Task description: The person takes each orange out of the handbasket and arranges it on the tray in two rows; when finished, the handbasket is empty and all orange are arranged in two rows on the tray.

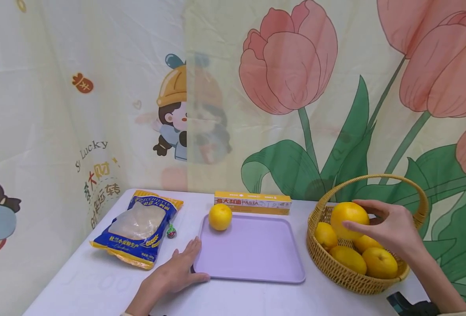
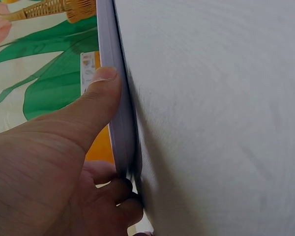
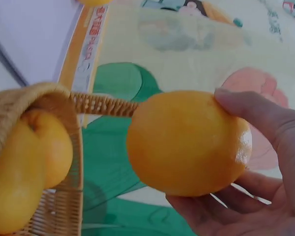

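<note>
My right hand (image 1: 391, 224) holds a large yellow-orange orange (image 3: 187, 142) above the wicker basket (image 1: 355, 285), thumb on one side and fingers on the other. Several more yellow fruits lie in that basket, among them a round one (image 1: 380, 263) and a longer one (image 1: 348, 260). My left hand (image 1: 175, 270) rests at the near left corner of a lilac tray (image 1: 252, 250). Its thumb lies along the tray's front rim (image 2: 120, 118), while the fingers are at the left side. A single orange (image 1: 220, 217) sits at the tray's far left corner.
Behind the tray stands a yellow pasta box (image 1: 252, 204). A blue and yellow pasta bag (image 1: 138, 228) lies to the left, with a small green-topped trinket (image 1: 171, 231) beside it. The basket's tall handle (image 1: 369, 176) arches beside my right hand. A printed curtain (image 1: 288, 153) hangs behind the table.
</note>
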Demonstrator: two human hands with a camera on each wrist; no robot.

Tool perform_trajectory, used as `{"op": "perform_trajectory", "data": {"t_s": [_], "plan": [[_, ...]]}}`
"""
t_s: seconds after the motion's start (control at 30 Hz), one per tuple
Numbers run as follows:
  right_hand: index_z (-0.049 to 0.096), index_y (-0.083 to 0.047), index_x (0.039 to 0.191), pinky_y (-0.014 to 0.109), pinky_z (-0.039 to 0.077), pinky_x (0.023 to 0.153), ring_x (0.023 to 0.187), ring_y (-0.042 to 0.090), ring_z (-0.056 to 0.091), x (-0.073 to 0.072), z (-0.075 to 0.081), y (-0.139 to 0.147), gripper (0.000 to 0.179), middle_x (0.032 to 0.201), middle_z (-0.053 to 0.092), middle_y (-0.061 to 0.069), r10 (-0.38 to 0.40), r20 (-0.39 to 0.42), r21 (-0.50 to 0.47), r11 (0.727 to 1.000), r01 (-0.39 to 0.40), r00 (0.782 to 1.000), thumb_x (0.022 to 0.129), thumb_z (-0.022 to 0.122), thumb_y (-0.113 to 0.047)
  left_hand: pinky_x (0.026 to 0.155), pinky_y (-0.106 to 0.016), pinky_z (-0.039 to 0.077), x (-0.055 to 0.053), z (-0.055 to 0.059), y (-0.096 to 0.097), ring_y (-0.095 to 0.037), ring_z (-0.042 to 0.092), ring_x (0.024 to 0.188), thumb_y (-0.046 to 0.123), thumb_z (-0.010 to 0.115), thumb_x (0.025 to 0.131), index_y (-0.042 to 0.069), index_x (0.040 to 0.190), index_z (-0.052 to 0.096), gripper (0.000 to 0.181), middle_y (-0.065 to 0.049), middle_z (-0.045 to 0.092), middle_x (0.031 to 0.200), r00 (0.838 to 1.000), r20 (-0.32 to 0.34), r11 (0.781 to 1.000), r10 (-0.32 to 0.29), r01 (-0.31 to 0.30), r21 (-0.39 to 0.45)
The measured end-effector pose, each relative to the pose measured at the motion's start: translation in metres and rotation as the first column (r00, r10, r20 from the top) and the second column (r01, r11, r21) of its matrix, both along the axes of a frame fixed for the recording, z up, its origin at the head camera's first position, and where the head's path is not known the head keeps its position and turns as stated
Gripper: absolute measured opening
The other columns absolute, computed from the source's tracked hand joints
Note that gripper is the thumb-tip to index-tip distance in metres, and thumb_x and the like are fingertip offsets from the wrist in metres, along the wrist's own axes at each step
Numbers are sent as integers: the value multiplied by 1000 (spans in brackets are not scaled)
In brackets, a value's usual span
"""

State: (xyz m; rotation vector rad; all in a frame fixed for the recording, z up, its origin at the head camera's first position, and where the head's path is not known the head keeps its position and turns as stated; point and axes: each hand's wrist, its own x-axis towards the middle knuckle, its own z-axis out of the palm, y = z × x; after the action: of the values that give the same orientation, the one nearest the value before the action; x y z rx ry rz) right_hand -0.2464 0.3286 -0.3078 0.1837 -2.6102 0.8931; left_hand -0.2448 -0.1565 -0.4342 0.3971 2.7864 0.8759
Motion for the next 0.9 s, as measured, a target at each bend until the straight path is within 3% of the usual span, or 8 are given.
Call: {"op": "perform_trajectory", "data": {"t_s": [0.1, 0.23, 0.47, 0.67, 0.9], "plan": [[70, 4, 137, 15, 60, 72, 85, -5, 68, 6, 4, -15, 63, 125, 74, 25, 61, -7, 21, 998, -61, 998, 88, 93, -29, 130, -70, 16, 0, -1, -2, -46, 24, 162, 39, 85, 93, -9, 163, 35, 98, -28, 26, 173, 1000, -8, 1000, -6, 6, 4], [71, 1, 136, 18, 62, 77, 90, 4, 74, 6, 2, -43, 60, 125, 76, 21, 150, -1, -25, 988, -150, 989, 87, 93, -27, 130, -71, 16, 0, -2, -5, -46, 24, 162, 38, 85, 94, -11, 162, 35, 98, -30, 26, 173, 999, -29, 1000, -16, 16, 18], [71, 5, 134, 25, 66, 81, 96, 23, 79, -22, -22, -101, 60, 125, 76, 21, 326, -13, -233, 918, -320, 945, 83, 96, -16, 130, -71, 15, -1, -4, -8, -47, 23, 162, 37, 85, 94, -12, 162, 34, 98, -31, 27, 172, 1000, -22, 999, -21, 22, 47], [72, 6, 133, 28, 66, 88, 104, 31, 77, -55, -47, -132, 60, 126, 75, 22, 355, -18, -318, 884, -342, 935, 81, 97, -12, 129, -72, 13, -1, -6, -7, -49, 22, 161, 37, 84, 94, -11, 163, 32, 98, -32, 25, 172, 1000, -7, 999, -21, 21, 33], [72, 4, 134, 35, 66, 94, 110, 36, 76, -81, -66, -157, 62, 129, 74, 22, 297, 59, -364, 896, -256, 953, 81, 98, -15, 131, -70, 14, 0, -2, -3, -45, 22, 163, 39, 84, 94, -8, 164, 34, 98, -27, 26, 174, 1000, 1, 1000, -6, 6, 28]]}}
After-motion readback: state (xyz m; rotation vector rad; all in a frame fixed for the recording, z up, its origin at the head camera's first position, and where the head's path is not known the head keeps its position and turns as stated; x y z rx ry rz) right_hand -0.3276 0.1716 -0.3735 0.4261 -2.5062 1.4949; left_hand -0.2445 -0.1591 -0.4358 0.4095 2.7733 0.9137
